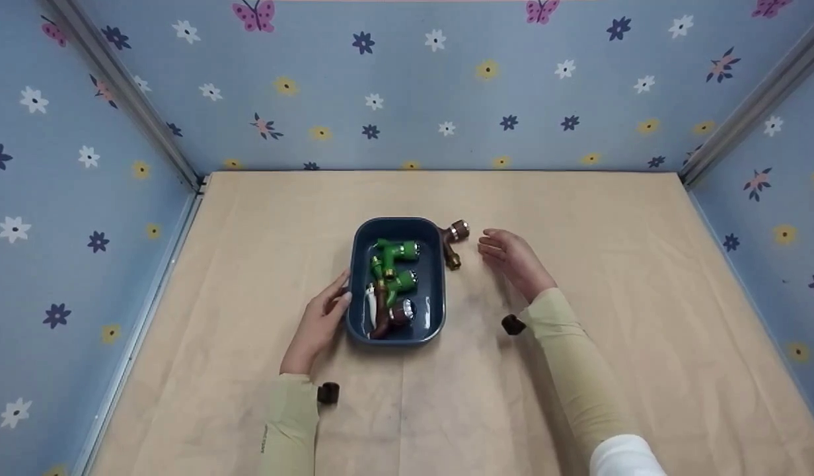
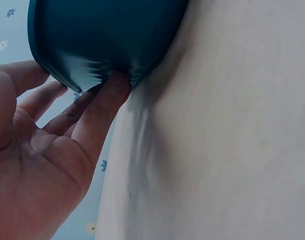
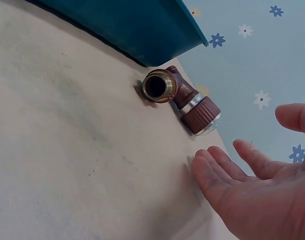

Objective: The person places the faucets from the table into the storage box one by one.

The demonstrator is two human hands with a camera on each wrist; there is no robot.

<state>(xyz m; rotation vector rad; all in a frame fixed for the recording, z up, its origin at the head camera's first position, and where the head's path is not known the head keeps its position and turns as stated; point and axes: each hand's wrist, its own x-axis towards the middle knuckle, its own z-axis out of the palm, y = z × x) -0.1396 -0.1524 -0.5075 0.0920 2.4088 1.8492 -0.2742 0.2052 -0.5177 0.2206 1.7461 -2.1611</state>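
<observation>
A dark blue plastic bin (image 1: 430,330) sits on the table with several taps inside. Among them are a green tap (image 1: 405,250) near the far end, another green tap (image 1: 404,281) in the middle and a brown tap (image 1: 382,317) nearer me. A slim white piece (image 1: 371,307) lies along the left wall. My left hand (image 1: 320,324) rests its extended fingers against the bin's left outer side. Outside, right beside the bin, lies a brown tap (image 3: 185,95) with a ribbed knob and a brass threaded end. My right hand (image 1: 513,261) is just right of it, fingers loosely extended, holding nothing.
A beige cloth (image 1: 645,317) covers the table. Blue flowered panels (image 1: 420,86) enclose it at the back and both sides, with metal posts (image 1: 764,92) at the corners. A small black device (image 1: 513,324) is on each wrist.
</observation>
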